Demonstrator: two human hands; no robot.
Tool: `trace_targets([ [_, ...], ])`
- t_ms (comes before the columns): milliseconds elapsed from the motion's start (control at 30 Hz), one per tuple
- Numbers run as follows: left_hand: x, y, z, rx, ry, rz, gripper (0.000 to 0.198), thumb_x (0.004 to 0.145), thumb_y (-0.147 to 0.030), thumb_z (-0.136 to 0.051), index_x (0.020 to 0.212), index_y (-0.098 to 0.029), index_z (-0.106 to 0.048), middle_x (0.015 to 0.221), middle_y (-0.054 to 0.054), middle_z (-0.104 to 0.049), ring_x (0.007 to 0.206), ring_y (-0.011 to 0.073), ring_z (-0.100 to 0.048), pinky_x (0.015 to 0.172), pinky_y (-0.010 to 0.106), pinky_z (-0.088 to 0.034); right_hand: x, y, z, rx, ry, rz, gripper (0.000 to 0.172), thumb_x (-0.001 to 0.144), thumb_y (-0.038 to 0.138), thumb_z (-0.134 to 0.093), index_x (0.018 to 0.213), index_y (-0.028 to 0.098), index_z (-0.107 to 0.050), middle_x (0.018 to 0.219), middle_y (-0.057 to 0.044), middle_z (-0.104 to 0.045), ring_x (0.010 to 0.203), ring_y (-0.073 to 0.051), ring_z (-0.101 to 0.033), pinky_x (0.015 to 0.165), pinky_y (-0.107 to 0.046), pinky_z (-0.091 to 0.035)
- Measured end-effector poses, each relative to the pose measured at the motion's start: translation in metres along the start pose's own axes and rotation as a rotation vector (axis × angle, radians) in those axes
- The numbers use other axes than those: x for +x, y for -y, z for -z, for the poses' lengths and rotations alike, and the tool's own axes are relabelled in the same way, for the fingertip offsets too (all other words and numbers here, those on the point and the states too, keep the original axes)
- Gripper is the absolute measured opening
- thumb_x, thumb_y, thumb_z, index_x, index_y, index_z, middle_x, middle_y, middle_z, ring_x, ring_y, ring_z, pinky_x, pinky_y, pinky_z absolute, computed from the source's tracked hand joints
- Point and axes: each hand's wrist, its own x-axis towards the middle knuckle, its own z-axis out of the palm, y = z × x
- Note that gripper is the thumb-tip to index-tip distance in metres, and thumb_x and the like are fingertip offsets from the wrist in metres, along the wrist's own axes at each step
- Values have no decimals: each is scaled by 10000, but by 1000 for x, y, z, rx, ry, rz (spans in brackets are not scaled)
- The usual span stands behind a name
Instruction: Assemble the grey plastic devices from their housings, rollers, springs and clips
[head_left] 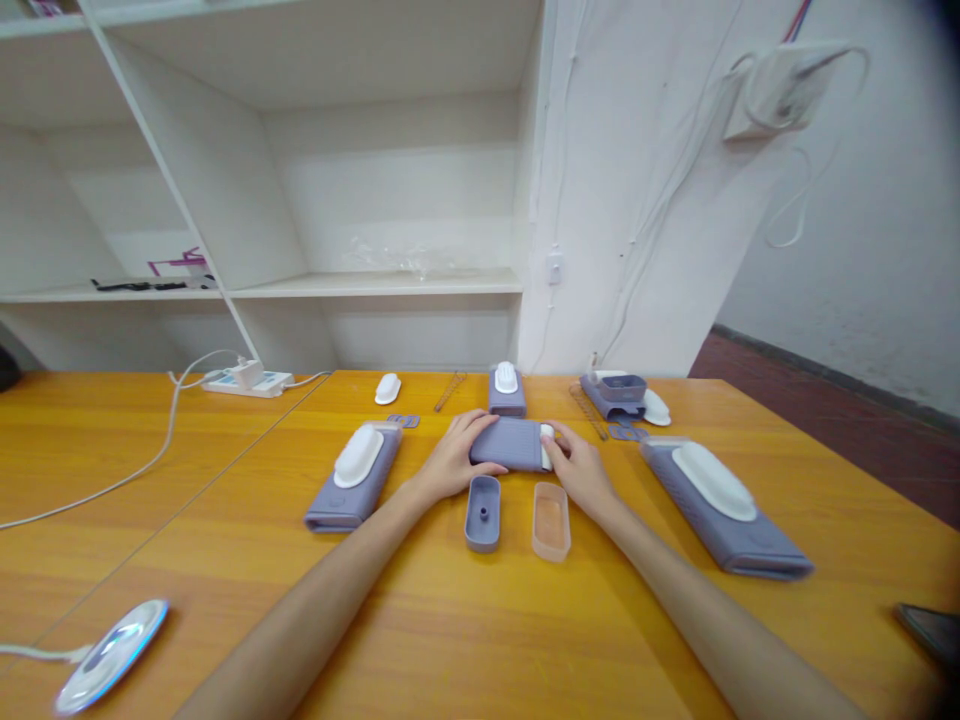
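Between my hands lies a purple-grey plastic housing [507, 444] with a ribbed face, turned sideways on the table. My left hand [457, 455] wraps its left end, fingers over the top and thumb along the near side. At the right end my right hand [576, 462] grips a white oval piece [547, 446] set at the housing's opening; whether it is fully seated I cannot tell. Just in front stand a purple-grey oval cup [483, 514] with a small post inside and a translucent oval cup [551, 521].
Similar housings with white ovals stand left [356, 478], right [724, 508] and behind [507, 389]. Springs [450, 391], flat purple rings [403, 421] and a loose white oval [388, 388] lie farther back. A power strip [247, 379], glowing disc [112, 655] and phone-like dark object [930, 632] are around.
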Motion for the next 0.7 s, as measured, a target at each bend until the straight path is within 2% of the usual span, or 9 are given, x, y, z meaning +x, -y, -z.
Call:
trace_targets([
  [133, 0, 2, 1, -48, -19, 32, 724, 683, -455, -709, 1308, -237, -416, 1346, 101, -417, 1261, 243, -377, 1074, 413, -294, -2, 4, 3, 109, 141, 14, 612, 682, 367, -694, 1228, 193, -478, 1013, -63, -678, 853, -216, -645, 723, -309, -500],
  [200, 0, 3, 0, -80, -19, 72, 697, 681, -441, -715, 1290, -242, -438, 1336, 96, -439, 1253, 246, -393, 1070, 422, -299, -2, 5, 7, 99, 235, 26, 622, 621, 330, -748, 1176, 200, -502, 940, -33, -688, 769, -198, -643, 666, -294, -498],
  [267, 0, 4, 0, -106, -15, 108, 672, 679, -425, -721, 1272, -246, -460, 1323, 93, -458, 1243, 253, -410, 1065, 432, -304, -2, 6, 10, 57, 268, 37, 553, 618, 316, -752, 1111, 197, -532, 839, -3, -684, 684, -179, -626, 611, -277, -482],
  [367, 0, 5, 0, -128, -16, 113, 669, 675, -417, -726, 1266, -244, -466, 1326, 91, -460, 1239, 250, -416, 1066, 423, -306, -2, 8, 14, 7, 249, 64, 474, 636, 319, -740, 1055, 191, -560, 793, 9, -669, 654, -165, -603, 591, -265, -463],
  [467, 0, 6, 0, -140, -19, 86, 673, 676, -421, -724, 1267, -234, -461, 1328, 92, -457, 1242, 239, -414, 1069, 402, -305, -3, 12, 16, 26, 270, 95, 432, 661, 320, -719, 1044, 187, -570, 828, 3, -662, 689, -164, -596, 625, -269, -467],
  [533, 0, 6, 0, -145, -22, 78, 679, 676, -417, -725, 1271, -231, -455, 1329, 94, -456, 1242, 239, -412, 1068, 404, -305, -4, 12, 15, 46, 265, 98, 459, 664, 321, -712, 1076, 185, -563, 854, -3, -659, 717, -172, -599, 652, -282, -475],
  [700, 1, 5, -1, -147, -24, 81, 698, 665, -397, -737, 1280, -240, -446, 1332, 95, -455, 1247, 255, -406, 1067, 436, -299, -5, 7, 11, 6, 102, 102, 624, 582, 303, -763, 1154, 186, -540, 954, -36, -652, 820, -210, -607, 755, -342, -484],
])
